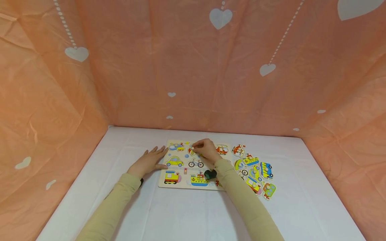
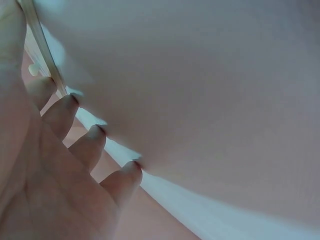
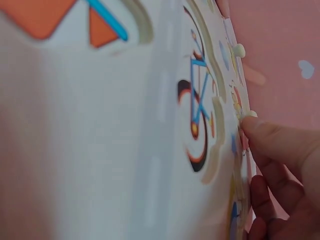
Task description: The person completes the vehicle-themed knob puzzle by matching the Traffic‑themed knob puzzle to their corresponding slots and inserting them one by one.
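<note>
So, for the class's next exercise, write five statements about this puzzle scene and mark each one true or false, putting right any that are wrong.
1. The bare right hand pinches a small, round, pale knob. True.
2. The bare left hand holds a red helicopter piece. False: it holds nothing; its fingers are spread at the left edge of the flat, pale wooden puzzle board.
3. A blue bus-shaped piece lies to the right of the board. True.
4. The fabric backdrop is plain green. False: it is orange-pink with white hearts.
5. On the board, the printed yellow train sits in the row below the printed blue bicycle. True.
</note>
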A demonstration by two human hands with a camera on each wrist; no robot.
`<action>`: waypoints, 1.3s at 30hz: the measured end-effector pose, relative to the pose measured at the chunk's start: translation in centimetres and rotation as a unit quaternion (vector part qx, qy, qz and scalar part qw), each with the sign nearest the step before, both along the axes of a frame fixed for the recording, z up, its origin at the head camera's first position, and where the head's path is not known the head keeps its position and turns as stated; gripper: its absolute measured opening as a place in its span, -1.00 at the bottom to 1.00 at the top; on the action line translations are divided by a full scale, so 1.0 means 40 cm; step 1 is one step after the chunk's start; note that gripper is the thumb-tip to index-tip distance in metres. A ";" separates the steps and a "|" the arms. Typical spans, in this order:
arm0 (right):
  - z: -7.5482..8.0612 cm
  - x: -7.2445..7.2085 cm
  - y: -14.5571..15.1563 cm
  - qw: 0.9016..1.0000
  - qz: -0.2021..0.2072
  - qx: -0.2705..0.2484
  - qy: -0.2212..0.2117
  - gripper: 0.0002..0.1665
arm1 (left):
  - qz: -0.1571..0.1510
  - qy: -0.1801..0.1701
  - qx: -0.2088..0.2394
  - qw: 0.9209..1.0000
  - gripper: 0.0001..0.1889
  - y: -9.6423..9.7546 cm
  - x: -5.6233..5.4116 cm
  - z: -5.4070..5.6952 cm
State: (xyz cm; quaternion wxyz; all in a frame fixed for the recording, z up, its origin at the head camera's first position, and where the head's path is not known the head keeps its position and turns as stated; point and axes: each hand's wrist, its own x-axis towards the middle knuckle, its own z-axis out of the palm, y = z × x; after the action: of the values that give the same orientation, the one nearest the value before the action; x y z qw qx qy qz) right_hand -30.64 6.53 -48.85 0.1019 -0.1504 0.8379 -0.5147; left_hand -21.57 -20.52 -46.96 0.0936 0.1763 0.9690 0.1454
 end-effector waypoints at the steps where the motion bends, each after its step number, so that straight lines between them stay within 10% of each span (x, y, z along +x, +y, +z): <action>1: 0.001 0.001 0.000 1.000 0.000 -0.001 -0.002 -0.83 | 0.000 -0.001 0.000 1.000 -0.10 0.000 -0.001 0.000; 39: 0.074 0.017 0.145 0.999 0.003 0.052 0.011 -0.66 | 0.006 -0.016 0.001 1.000 -0.03 -0.011 -0.021 -0.013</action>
State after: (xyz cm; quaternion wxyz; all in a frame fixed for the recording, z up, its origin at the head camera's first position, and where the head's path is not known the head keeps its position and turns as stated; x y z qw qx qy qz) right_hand -29.96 12.32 -45.90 0.1023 -0.1529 0.8641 -0.4685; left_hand -22.42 -20.96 -47.47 0.1083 0.1686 0.9682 0.1499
